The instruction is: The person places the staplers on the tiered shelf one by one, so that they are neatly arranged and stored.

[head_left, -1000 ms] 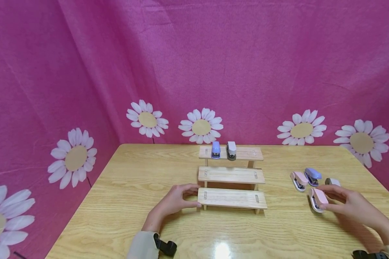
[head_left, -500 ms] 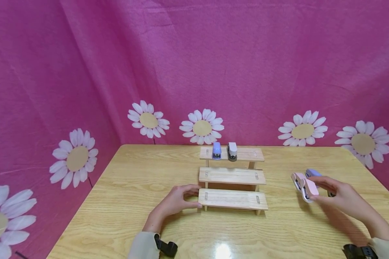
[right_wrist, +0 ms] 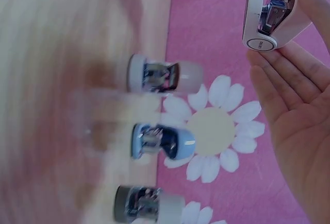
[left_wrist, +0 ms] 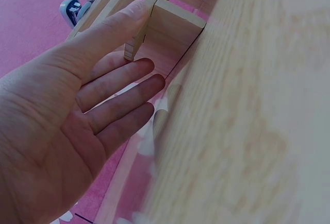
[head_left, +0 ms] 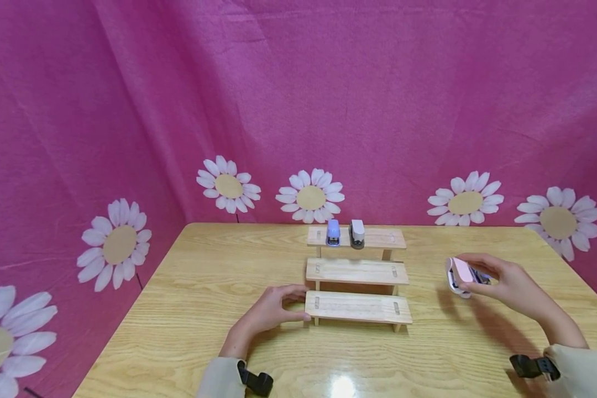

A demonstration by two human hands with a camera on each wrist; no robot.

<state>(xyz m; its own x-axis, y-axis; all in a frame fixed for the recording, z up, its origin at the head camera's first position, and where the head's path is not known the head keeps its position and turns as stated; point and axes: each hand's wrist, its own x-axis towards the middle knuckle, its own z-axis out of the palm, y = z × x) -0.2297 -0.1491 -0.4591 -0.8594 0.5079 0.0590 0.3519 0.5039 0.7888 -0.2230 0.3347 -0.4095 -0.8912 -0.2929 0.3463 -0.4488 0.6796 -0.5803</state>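
My right hand [head_left: 519, 290] holds a small pink stapler [head_left: 461, 271] between thumb and fingers, raised off the table. The right wrist view shows this stapler [right_wrist: 286, 26] from its hinge end. Behind it in the head view, another pink stapler and a purple stapler [head_left: 482, 277] are partly covered. A three-tier wooden stand [head_left: 358, 305] occupies the middle; my left hand [head_left: 271, 305] grips the left end of its lowest tier, thumb at the front edge, index finger at the back. On the top tier stand a purple stapler [head_left: 333, 232] and a white stapler [head_left: 356, 234].
In the right wrist view, a pale pink stapler [right_wrist: 190, 77], a blue-looking stapler [right_wrist: 181, 144] and a white-topped stapler [right_wrist: 171, 206] stand in a row on the table. A pink cloth [head_left: 378, 110] with daisies rises behind the wooden table [head_left: 229, 249].
My right hand has lifted the nearer pink stapler off the table and carried it left and away from me. The left hand stays at the stand's lowest tier.
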